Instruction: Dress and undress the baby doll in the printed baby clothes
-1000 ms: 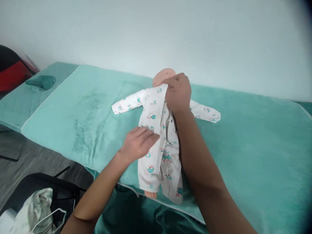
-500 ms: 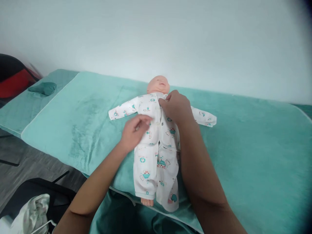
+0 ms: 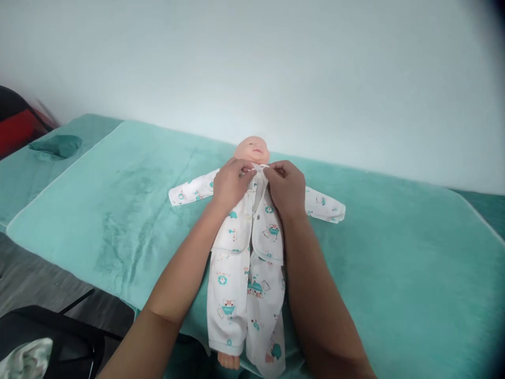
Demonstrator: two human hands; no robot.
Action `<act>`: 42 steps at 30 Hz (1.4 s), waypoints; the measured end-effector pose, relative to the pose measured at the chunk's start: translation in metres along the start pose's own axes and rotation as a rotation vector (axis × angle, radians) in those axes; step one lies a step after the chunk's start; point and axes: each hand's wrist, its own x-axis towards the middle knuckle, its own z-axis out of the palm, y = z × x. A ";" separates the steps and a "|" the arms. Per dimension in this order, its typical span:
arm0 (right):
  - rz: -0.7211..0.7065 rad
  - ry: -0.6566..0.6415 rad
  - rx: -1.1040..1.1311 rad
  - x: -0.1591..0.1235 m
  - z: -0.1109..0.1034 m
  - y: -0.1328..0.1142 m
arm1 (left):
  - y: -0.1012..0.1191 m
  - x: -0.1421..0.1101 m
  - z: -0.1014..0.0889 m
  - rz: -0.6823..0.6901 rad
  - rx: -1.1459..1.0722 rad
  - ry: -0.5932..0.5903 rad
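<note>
A baby doll [image 3: 252,149] lies on its back, dressed in a white printed jacket [image 3: 269,231] and matching trousers [image 3: 228,295]. Both sleeves stretch out sideways, and one foot shows below a trouser leg. At the neck, my left hand [image 3: 234,181] pinches the jacket's left-hand front edge near the collar. Opposite it, my right hand [image 3: 286,187] pinches the other front edge at the collar. Between the hands the two front panels stand slightly apart, with snap buttons along their edges. My fingers partly hide the collar.
A green padded bed [image 3: 386,273] carries the doll and has a face hole [image 3: 57,147] at its left end. Behind it rises a white wall [image 3: 252,63]. A black chair [image 3: 51,331] with pale cloth [image 3: 27,360] stands at the lower left, and a red and black chair [image 3: 18,129] farther back.
My left hand has moved up from the jacket's belly to the collar and closed on its edge. My right hand remains at the collar. The view has shifted slightly.
</note>
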 end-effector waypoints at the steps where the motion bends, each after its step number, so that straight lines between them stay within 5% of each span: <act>1: 0.000 -0.014 0.020 -0.003 0.000 0.000 | -0.002 -0.002 -0.001 0.000 -0.037 0.001; 13: -0.087 -0.072 0.297 -0.019 -0.003 0.023 | 0.006 -0.004 0.002 -0.089 -0.341 -0.025; 42: -0.196 -0.212 0.044 -0.013 -0.005 0.008 | -0.009 0.002 0.004 -0.179 -0.473 -0.112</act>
